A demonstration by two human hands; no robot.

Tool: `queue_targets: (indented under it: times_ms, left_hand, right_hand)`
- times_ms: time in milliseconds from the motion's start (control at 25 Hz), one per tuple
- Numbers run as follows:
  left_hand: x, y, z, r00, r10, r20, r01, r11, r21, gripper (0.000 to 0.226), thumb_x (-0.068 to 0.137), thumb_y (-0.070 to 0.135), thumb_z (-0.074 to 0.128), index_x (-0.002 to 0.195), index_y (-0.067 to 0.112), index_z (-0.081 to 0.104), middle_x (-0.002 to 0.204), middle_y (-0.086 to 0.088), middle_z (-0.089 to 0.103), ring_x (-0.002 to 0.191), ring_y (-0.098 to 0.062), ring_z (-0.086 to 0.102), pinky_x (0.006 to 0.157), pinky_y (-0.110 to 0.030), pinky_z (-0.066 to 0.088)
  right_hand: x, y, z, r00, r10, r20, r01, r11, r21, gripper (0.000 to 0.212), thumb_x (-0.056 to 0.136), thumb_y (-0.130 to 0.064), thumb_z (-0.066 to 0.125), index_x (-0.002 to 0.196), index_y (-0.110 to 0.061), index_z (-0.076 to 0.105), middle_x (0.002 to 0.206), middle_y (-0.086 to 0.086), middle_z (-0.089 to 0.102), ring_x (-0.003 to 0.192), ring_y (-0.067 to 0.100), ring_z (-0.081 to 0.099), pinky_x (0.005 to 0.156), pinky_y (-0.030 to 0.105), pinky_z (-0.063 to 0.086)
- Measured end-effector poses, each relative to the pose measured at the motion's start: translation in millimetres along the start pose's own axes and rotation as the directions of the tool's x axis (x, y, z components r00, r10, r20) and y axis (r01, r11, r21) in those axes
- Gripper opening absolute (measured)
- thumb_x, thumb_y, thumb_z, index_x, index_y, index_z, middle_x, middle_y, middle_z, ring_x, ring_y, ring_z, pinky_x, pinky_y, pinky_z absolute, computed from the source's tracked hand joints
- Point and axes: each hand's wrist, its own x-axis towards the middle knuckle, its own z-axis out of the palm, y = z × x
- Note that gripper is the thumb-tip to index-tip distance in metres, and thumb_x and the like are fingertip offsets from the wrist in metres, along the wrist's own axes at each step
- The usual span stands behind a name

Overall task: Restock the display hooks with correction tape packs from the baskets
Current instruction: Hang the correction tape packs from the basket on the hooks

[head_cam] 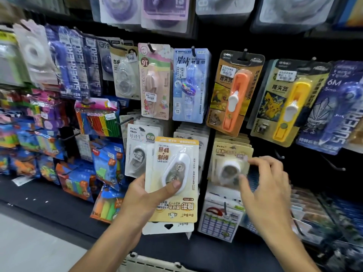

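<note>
Yellow-carded correction tape pack (172,179), held upside down in front of the lower row of hooks, its hang-hole end toward the near bottom and at least one more white-carded pack (167,228) stacked behind it. I judge the pack light, its card stiff but bendable and its clear blister smooth and a little slippery; the flat card edges, or the card margin beside the blister, look the safest places to take hold, and the pack will need turning over before its hole meets a hook. My left hand (145,195) grips the stack from the near left, thumb (172,186) pressed on the lower end of the blister and the other fingers hidden behind the card. My right hand (263,185) is at the hung beige-carded packs (231,154) just to the right, fingers curled about the front pack's blister (229,169); motion blur keeps me from telling whether they pinch it or only touch. Farther up hang a pink My Melody pack (155,81), a blue correction tape pack (189,85), and orange (233,91) and yellow (288,103) clip-dispenser cards. A bare hook (334,163) shows at far right. A pale basket rim (149,264) lies at the near bottom edge.
</note>
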Motion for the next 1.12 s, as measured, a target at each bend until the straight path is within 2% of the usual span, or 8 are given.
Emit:
queue_targets:
  times_ms: [120,200,400,480,600,760,960,1120]
  left_hand:
    - [-1,2,-2,0.990,0.063,0.123,-0.096,0.956,0.277,0.042,0.060,0.030,0.097,0.091,0.049,0.075,0.089,0.007,0.081,0.079,-0.013,0.078,0.058,-0.020,0.058]
    - [-3,2,-1,0.974,0.051,0.222,-0.132,0.922,0.364,0.046,0.065,0.023,0.096,0.094,0.050,0.073,0.091,0.011,0.080,0.077,-0.008,0.077,0.058,-0.018,0.057]
    - [0,0,-1,0.991,0.066,0.113,-0.095,0.955,0.279,0.048,0.049,0.033,0.096,0.094,0.031,0.078,0.092,0.007,0.081,0.081,-0.013,0.078,0.060,-0.020,0.059]
    - [4,0,-3,0.998,0.041,0.042,-0.048,0.983,0.176,0.060,0.045,0.030,0.100,0.099,0.022,0.076,0.094,0.001,0.082,0.084,-0.019,0.079,0.061,-0.025,0.061]
    - [6,1,-6,0.997,-0.024,-0.070,0.019,0.997,-0.073,0.055,0.053,0.014,0.091,0.104,0.013,0.074,0.096,-0.010,0.081,0.083,-0.029,0.079,0.058,-0.035,0.063]
    - [7,4,-7,0.985,-0.026,-0.171,0.018,0.999,-0.049,0.030,0.075,0.003,0.081,0.101,0.017,0.074,0.096,-0.007,0.081,0.084,-0.026,0.079,0.064,-0.037,0.064]
    - [7,6,-8,0.987,0.022,-0.156,-0.018,0.999,0.028,0.032,0.073,0.009,0.083,0.102,0.022,0.075,0.098,0.002,0.081,0.090,-0.019,0.078,0.077,-0.038,0.059]
    - [6,8,-7,0.985,0.024,-0.170,-0.020,0.999,0.027,0.032,0.078,0.011,0.081,0.106,0.024,0.075,0.102,0.003,0.081,0.092,-0.020,0.078,0.085,-0.046,0.059]
  right_hand:
    - [-9,-22,3,0.973,-0.168,0.161,0.098,0.924,0.371,0.061,0.086,-0.035,0.072,0.134,-0.051,0.038,0.133,-0.032,0.042,0.124,-0.003,0.047,0.097,0.022,0.041]
    - [-12,-23,8,0.886,-0.243,0.395,0.073,0.914,0.399,0.074,0.083,-0.041,0.075,0.140,-0.058,0.032,0.138,-0.034,0.044,0.127,-0.005,0.047,0.100,0.022,0.045]
    - [-8,-18,7,0.851,-0.096,0.517,-0.215,0.834,0.508,0.045,0.081,-0.021,0.084,0.114,-0.039,0.059,0.111,-0.010,0.071,0.101,0.004,0.068,0.085,0.031,0.058]
    - [-11,-21,9,0.841,0.015,0.541,-0.431,0.622,0.654,0.044,0.079,-0.008,0.082,0.112,-0.028,0.062,0.110,-0.001,0.074,0.096,0.012,0.073,0.074,0.028,0.060]
    - [-20,-22,18,0.712,0.099,0.696,-0.702,0.074,0.708,0.053,0.071,-0.004,0.078,0.120,-0.013,0.061,0.115,0.011,0.075,0.099,0.026,0.075,0.084,0.048,0.061]
    - [-21,-23,16,0.605,0.073,0.793,-0.774,0.288,0.564,0.065,0.056,-0.014,0.090,0.116,-0.010,0.066,0.102,0.016,0.077,0.080,0.024,0.072,0.078,0.044,0.058]
    - [-13,-21,6,0.576,0.038,0.817,-0.607,0.689,0.396,0.030,0.086,-0.011,0.078,0.114,-0.015,0.068,0.095,0.007,0.079,0.067,0.019,0.070,0.042,0.025,0.051]
    - [-11,-19,10,0.659,0.199,0.725,-0.696,0.527,0.488,0.013,0.102,-0.012,0.056,0.114,-0.012,0.064,0.093,0.011,0.079,0.073,0.032,0.076,0.053,0.030,0.061]
